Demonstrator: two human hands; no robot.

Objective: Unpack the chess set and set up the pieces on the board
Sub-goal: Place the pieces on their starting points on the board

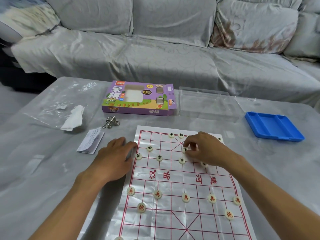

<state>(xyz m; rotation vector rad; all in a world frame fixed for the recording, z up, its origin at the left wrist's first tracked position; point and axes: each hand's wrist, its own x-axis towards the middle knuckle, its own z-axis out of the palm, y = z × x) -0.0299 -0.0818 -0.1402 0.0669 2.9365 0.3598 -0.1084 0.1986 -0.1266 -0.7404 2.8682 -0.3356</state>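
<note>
Cream black-marked piece, pinched in the right hand fingertips, sits near the far edge of the board. Left hand rests flat, fingers straight, on its left edge. Risk: the glossy sheet sliding, or the wrist brushing neighbours. Visible: 7 red pieces, about 9 black, 1 box, 1 blue tray.

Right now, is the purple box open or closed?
Open. The purple box lies flat on the table with its right end flap swung out, not tucked in.
</note>
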